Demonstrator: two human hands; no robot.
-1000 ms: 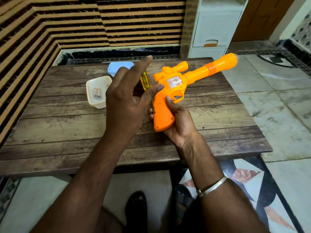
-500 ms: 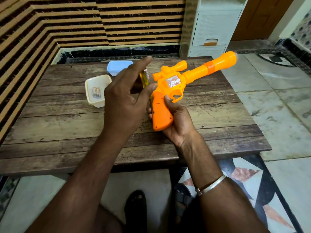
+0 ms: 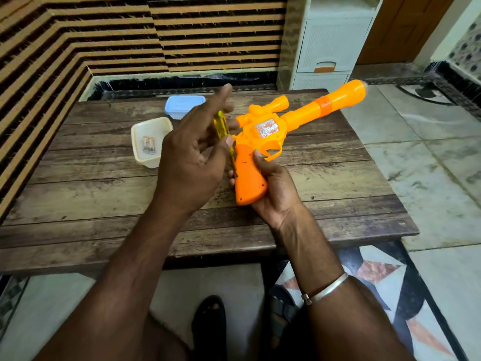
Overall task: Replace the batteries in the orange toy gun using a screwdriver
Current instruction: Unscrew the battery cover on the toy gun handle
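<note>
Head view, scoped orange toy gun (image 3: 263, 131), right hand (image 3: 277, 196) gripping handle (image 3: 248, 178), left hand (image 3: 187, 162) pinching yellow screwdriver (image 3: 221, 126), tip apparently at handle.

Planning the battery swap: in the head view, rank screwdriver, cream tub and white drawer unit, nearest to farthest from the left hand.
1. screwdriver, held in the left hand itself.
2. cream tub, on the table just left of it.
3. white drawer unit, far back, beyond the table.
</note>
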